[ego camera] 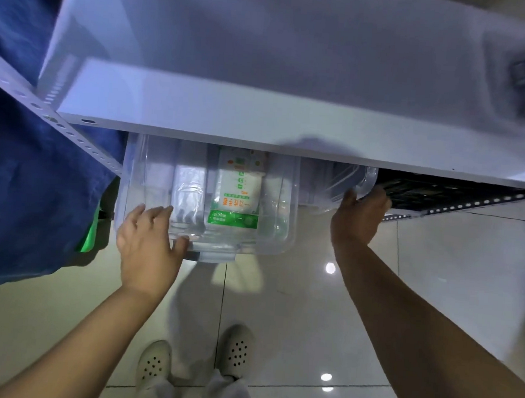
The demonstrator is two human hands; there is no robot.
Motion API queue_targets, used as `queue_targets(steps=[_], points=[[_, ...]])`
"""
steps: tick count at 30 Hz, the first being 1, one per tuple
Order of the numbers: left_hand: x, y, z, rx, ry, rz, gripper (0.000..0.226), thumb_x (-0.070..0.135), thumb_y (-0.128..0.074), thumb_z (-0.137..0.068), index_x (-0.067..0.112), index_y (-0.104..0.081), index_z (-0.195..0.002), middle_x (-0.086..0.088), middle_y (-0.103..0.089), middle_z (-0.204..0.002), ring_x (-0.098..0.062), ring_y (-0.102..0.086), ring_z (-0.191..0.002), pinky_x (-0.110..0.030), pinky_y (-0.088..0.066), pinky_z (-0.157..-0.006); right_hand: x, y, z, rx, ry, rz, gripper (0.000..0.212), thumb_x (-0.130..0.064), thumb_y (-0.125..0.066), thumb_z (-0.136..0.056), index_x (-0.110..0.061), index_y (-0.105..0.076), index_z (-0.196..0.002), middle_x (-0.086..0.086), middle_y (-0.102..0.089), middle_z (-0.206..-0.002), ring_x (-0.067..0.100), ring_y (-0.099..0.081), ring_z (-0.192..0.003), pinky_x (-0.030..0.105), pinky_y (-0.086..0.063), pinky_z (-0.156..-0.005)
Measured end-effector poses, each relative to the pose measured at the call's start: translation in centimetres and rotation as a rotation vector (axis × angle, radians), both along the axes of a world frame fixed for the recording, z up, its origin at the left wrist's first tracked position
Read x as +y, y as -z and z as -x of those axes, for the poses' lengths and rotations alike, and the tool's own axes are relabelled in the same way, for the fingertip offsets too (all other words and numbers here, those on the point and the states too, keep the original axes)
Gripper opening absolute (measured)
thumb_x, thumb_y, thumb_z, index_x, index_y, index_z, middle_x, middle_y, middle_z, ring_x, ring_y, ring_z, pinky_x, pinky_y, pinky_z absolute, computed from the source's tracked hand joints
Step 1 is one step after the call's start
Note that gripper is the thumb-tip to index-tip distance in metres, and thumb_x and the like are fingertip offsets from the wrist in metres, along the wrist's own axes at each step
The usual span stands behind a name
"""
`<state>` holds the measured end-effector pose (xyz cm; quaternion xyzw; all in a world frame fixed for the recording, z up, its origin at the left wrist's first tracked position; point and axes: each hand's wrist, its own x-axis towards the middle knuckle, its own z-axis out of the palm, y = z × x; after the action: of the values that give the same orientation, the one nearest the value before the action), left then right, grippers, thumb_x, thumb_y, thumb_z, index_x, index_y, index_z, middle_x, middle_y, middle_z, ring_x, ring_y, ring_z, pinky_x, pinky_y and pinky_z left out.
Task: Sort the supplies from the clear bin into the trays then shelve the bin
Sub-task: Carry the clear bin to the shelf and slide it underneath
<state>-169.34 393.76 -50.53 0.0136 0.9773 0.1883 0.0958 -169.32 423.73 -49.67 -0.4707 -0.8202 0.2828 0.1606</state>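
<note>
One clear rectangular plastic bin (279, 200) sits half under the white flat shelf board (260, 106), its near end projecting toward 6 o'clock over the glossy pale tiled floor (294, 308). Inside lie one white-and-green printed packet (235, 203) at centre and, at its 9 o'clock, one clear-wrapped white bundle (188, 191); further contents are blurred. A second clear plastic container (348, 185) lies at the bin's 3 o'clock. Two hands show. The left hand (149, 241) grips the bin's near left corner, fingers over the rim inside, thumb against the outer wall. The right hand (360, 217) reaches up to the second container's rim; whether it grips cannot be told. Two white perforated clogs (236, 351) stand at 6 o'clock. Blue draped cloth (25, 184) hangs at 9 o'clock.
</note>
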Motion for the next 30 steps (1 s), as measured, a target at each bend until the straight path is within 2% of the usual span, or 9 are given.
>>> queue_targets(steps=[2,6,10,13,18,20,24,27,30], points=[[0.4,0.5,-0.3,0.030,0.168,-0.001,0.041,0.023,-0.073,-0.076,0.010,-0.064,-0.113,-0.011,-0.065,-0.113,-0.036,-0.041,-0.125,-0.043,-0.023,-0.100,1.3,0.1,1.3,-0.011,0.002,0.022,0.043,-0.025,-0.051,-0.093,-0.005,-0.039,-0.130,0.015,-0.044,-0.132,0.030,-0.047,-0.117,0.040,-0.042,-0.088],[0.0,1.7,-0.7,0.072,0.345,0.046,0.030,0.031,-0.063,-0.070,0.014,-0.072,-0.094,-0.004,-0.073,-0.091,-0.035,-0.055,-0.110,-0.038,-0.027,-0.091,1.7,1.2,1.8,0.009,-0.086,0.039,0.031,-0.033,-0.053,-0.092,-0.008,-0.053,-0.110,0.011,-0.060,-0.110,0.027,-0.058,-0.099,0.036,-0.045,-0.077],[-0.6,2.6,-0.9,0.085,0.355,0.048,0.025,0.025,-0.068,-0.070,0.019,-0.072,-0.094,-0.002,-0.073,-0.089,-0.032,-0.057,-0.105,-0.036,-0.028,-0.088,-0.6,1.8,0.1,0.048,-0.219,0.017,0.030,-0.036,-0.062,-0.084,-0.011,-0.050,-0.095,0.005,-0.055,-0.091,0.022,-0.054,-0.079,0.028,-0.035,-0.064],[-0.7,2.7,-0.8,0.076,0.340,0.011,0.026,0.027,-0.064,-0.069,0.022,-0.072,-0.093,0.002,-0.073,-0.087,-0.031,-0.058,-0.102,-0.034,-0.028,-0.088,-3.1,2.0,-1.5,0.075,-0.348,-0.034,0.036,-0.036,-0.070,-0.076,-0.012,-0.049,-0.092,-0.002,-0.048,-0.088,0.015,-0.045,-0.072,0.024,-0.030,-0.061],[-0.7,2.6,-0.7,0.041,0.340,0.015,0.030,0.016,-0.085,-0.062,0.016,-0.074,-0.090,-0.004,-0.074,-0.083,-0.037,-0.060,-0.102,-0.035,-0.028,-0.088,-6.7,1.5,-2.5,0.090,-0.530,-0.178,0.044,-0.038,-0.079,-0.064,-0.015,-0.045,-0.080,-0.006,-0.042,-0.080,0.011,-0.039,-0.063,0.014,-0.023,-0.046],[-0.9,2.2,-0.7,0.036,0.298,0.027,0.033,0.017,-0.084,-0.062,0.014,-0.073,-0.093,-0.007,-0.073,-0.088,-0.039,-0.057,-0.108,-0.040,-0.028,-0.094,-7.8,1.3,-2.6,0.080,-0.539,-0.189,0.046,-0.040,-0.080,-0.062,-0.016,-0.045,-0.079,-0.006,-0.042,-0.079,0.011,-0.038,-0.060,0.014,-0.024,-0.045],[-2.5,1.5,-0.8,0.006,0.081,0.007,0.048,0.028,-0.079,-0.068,0.015,-0.065,-0.113,-0.011,-0.065,-0.114,-0.036,-0.039,-0.126,-0.044,-0.017,-0.104,-10.2,1.2,-2.6,0.094,-0.620,-0.280,0.051,-0.039,-0.085,-0.054,-0.009,-0.049,-0.075,0.005,-0.050,-0.073,0.012,-0.039,-0.055,0.022,-0.030,-0.044],[-4.1,0.9,-0.6,-0.006,-0.061,-0.125,0.041,0.026,-0.073,-0.076,0.019,-0.064,-0.115,-0.009,-0.061,-0.121,-0.030,-0.033,-0.130,-0.041,-0.017,-0.104,-12.5,1.4,-2.6,0.112,-0.695,-0.395,0.054,-0.047,-0.083,-0.052,-0.007,-0.052,-0.071,0.009,-0.054,-0.068,0.017,-0.043,-0.050,0.023,-0.032,-0.045],[-5.6,0.7,-0.1,-0.044,-0.120,-0.306,0.031,0.024,-0.064,-0.085,0.023,-0.063,-0.116,-0.003,-0.060,-0.121,-0.021,-0.033,-0.128,-0.037,-0.023,-0.104,-15.3,1.8,-2.6,0.188,-0.795,-0.527,0.052,-0.056,-0.069,-0.065,-0.007,-0.051,-0.070,0.010,-0.055,-0.066,0.022,-0.048,-0.051,0.027,-0.038,-0.050]])
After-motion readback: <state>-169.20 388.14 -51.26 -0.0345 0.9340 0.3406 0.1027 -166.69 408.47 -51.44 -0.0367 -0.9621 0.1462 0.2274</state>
